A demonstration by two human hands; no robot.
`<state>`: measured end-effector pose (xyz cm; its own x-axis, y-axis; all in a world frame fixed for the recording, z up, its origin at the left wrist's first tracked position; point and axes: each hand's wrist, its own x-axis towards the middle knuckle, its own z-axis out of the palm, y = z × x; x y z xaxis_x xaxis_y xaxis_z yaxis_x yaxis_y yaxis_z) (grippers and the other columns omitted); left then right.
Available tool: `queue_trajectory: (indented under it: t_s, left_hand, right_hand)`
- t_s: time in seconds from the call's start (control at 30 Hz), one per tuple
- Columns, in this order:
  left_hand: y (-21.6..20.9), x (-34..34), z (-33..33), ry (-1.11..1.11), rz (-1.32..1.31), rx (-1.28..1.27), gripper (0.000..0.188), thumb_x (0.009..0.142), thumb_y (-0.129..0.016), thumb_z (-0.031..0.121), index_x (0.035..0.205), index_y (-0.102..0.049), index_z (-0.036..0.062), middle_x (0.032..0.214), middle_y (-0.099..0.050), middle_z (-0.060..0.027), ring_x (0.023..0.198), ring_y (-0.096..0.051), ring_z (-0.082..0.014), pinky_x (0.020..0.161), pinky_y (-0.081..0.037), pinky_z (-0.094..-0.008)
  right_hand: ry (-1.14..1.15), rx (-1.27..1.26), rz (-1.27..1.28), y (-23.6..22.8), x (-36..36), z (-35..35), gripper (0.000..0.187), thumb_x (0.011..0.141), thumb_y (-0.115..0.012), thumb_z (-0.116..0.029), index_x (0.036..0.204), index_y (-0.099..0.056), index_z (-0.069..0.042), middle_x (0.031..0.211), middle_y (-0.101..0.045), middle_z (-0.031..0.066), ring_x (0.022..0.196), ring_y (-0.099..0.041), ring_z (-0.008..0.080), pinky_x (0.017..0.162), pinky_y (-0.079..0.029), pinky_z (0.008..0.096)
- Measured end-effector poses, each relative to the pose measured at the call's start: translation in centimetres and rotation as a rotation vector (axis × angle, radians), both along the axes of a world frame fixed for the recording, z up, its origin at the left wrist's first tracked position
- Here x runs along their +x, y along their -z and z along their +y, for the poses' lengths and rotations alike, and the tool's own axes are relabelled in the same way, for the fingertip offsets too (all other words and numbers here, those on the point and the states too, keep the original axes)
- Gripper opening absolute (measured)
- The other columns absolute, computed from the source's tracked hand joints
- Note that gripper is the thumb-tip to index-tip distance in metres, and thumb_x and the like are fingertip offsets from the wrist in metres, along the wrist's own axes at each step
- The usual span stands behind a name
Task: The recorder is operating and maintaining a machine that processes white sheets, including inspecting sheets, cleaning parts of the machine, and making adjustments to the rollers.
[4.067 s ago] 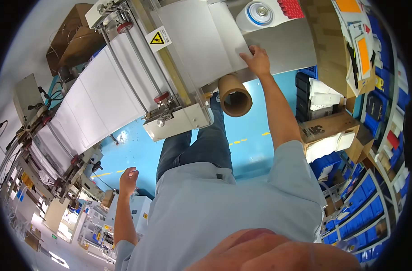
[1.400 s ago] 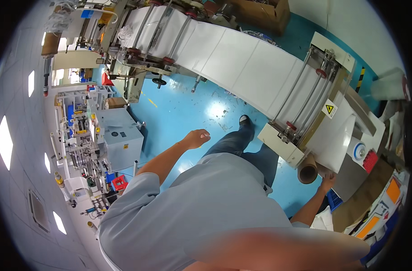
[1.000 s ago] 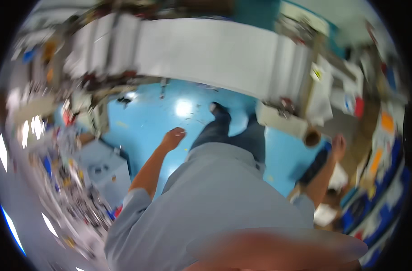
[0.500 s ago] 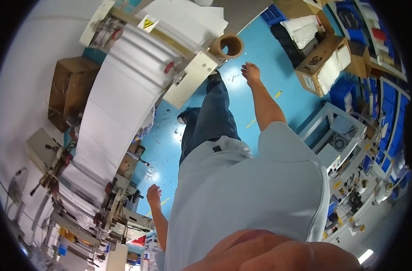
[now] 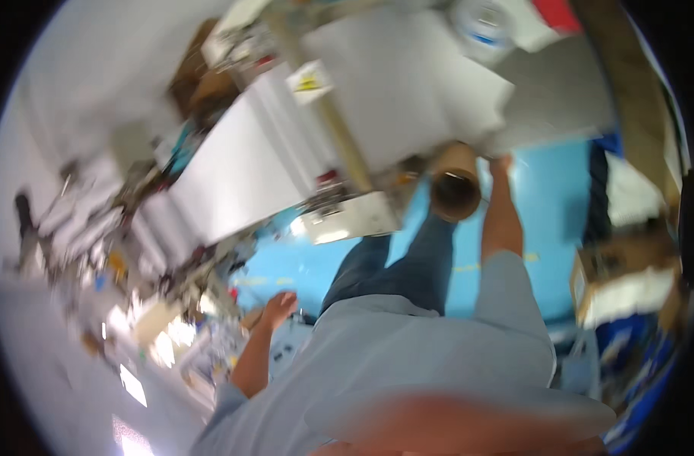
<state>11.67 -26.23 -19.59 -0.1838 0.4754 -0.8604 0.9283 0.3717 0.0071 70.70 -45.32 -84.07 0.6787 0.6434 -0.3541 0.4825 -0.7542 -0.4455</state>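
Note:
My left hand (image 5: 280,310) hangs low beside my body, over the blue floor. Its loosely bent fingers appear apart, and nothing shows in them. My right hand (image 5: 501,163) is stretched forward, just right of a brown cardboard tube (image 5: 455,186) and close to the edge of a grey table surface (image 5: 563,95). Motion smears its fingers, so I cannot tell whether they touch anything. The tube sticks out at the end of a machine with a metal end plate (image 5: 354,218). White sheet material (image 5: 240,163) runs across the machine's rollers.
White sheets (image 5: 392,83) lie on the machine's far side, near a round white object with a blue mark (image 5: 482,30). A warning label (image 5: 310,81) is on a bar. At right stands a cardboard box (image 5: 628,266) holding white material. Blue floor (image 5: 548,220) shows ahead.
My view has turned and come nearer to the machine. The tube and end plate now lie closer ahead of me. My right hand has come up beside the tube; the left still hangs at my side.

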Motion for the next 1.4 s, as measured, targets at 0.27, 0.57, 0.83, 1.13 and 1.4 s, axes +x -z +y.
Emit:
queue_trajectory:
  t_s: [0.27,0.57,0.83,1.13,1.4]
  left_hand:
    - [-3.5,6.2,1.0,-0.196,0.070,-0.015,0.038,0.093,-0.058,0.036,0.117,-0.059,0.0062,0.100,-0.067,-0.0060,0.083,-0.064,-0.0144,0.068,-0.049,-0.0278]
    - [-1.9,2.7,0.2,-0.235,-0.009,-0.004,0.034,0.091,-0.058,0.033,0.110,-0.063,0.0061,0.095,-0.068,-0.0067,0.082,-0.065,-0.0174,0.077,-0.050,-0.0327]
    - [-4.1,-4.5,7.5,0.137,-0.077,0.200,0.037,0.089,-0.059,0.035,0.116,-0.061,0.0114,0.102,-0.068,-0.0115,0.095,-0.064,-0.0304,0.083,-0.050,-0.0380]
    - [-11.5,-13.9,16.4,0.133,-0.323,0.491,0.029,0.090,-0.062,0.021,0.115,-0.062,0.0061,0.108,-0.066,-0.0108,0.092,-0.065,-0.0214,0.079,-0.052,-0.0313]
    - [-21.1,-19.6,28.6,0.104,-0.400,1.102,0.017,0.086,-0.064,0.007,0.102,-0.066,0.0007,0.085,-0.066,-0.0086,0.073,-0.060,-0.0111,0.065,-0.049,-0.0245]
  right_hand:
    - [-0.016,0.465,0.525,4.4,-12.3,-0.3,0.044,0.088,-0.060,-0.028,0.126,-0.052,-0.008,0.120,-0.059,0.0117,0.104,-0.059,0.0262,0.090,-0.048,0.0387]
    - [0.170,0.407,0.713,-2.0,-9.1,-11.6,0.048,0.090,-0.059,-0.029,0.133,-0.047,-0.012,0.126,-0.056,0.0093,0.110,-0.056,0.0225,0.089,-0.047,0.0352]
    - [0.678,-0.024,1.228,-24.7,-13.7,-4.9,0.030,0.090,-0.057,-0.030,0.116,-0.055,-0.016,0.085,-0.061,-0.0018,0.061,-0.053,0.0098,0.053,-0.042,0.0274]
    - [-0.077,0.111,0.584,-52.8,-33.5,10.4,0.021,0.091,-0.055,-0.012,0.106,-0.061,0.001,0.094,-0.067,0.0118,0.082,-0.065,0.0180,0.074,-0.052,0.0299]
    - [-0.314,0.514,0.779,-60.4,-43.5,30.2,0.019,0.093,-0.056,-0.013,0.103,-0.062,0.002,0.093,-0.068,0.0114,0.086,-0.065,0.0182,0.078,-0.050,0.0280]
